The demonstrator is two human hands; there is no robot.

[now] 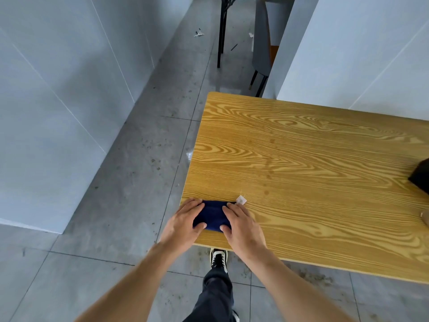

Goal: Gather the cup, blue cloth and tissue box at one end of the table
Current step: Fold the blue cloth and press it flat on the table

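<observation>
The wooden table (313, 170) has its left end in view, with a rounded far corner and a near corner close to the person. Most of the top is bare wood, so there is lots of open room to the right and toward the far side. To the left of the table end there is only gray floor (130, 170). A white wall panel (359, 54) stands right behind the far edge.

The blue cloth (213, 216) lies folded on the table, right at the near left corner. Its left side almost meets the table's end, and it sits close to the near edge.

Both hands rest on top of the cloth. The left hand (185, 223) covers its left side and the right hand (240, 225) covers its right side, with a strip of blue showing between them. The fingers lie flat and spread, pressing down, not curled round the cloth. Both thumbs sit at its near edge.

The cloth's long side runs left to right, along the near table edge. A small white tag (241, 200) sticks out at its far right corner.

A dark thing (421, 177) pokes in at the right edge of the view; what it is cannot be told.
</observation>
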